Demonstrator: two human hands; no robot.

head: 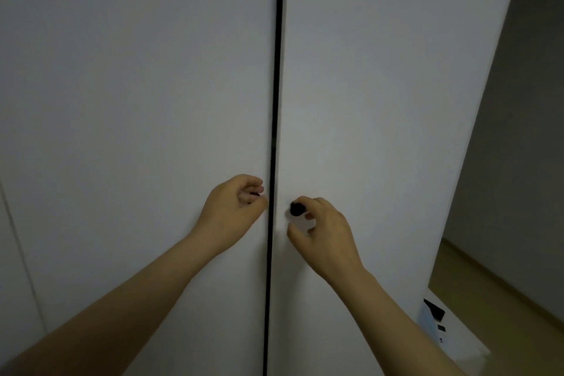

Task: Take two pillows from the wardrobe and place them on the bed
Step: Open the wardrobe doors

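A white wardrobe fills the view, its left door (137, 85) and right door (381, 85) closed with a thin dark gap between them. My left hand (233, 207) is curled around a small dark knob on the left door, which its fingers almost hide. My right hand (323, 232) has its fingers on the round black knob (296, 209) of the right door. No pillows and no bed are in view.
To the right of the wardrobe a light wooden floor (500, 293) runs along a grey wall. A white box (442, 327) with dark markings stands on the floor at the wardrobe's lower right corner.
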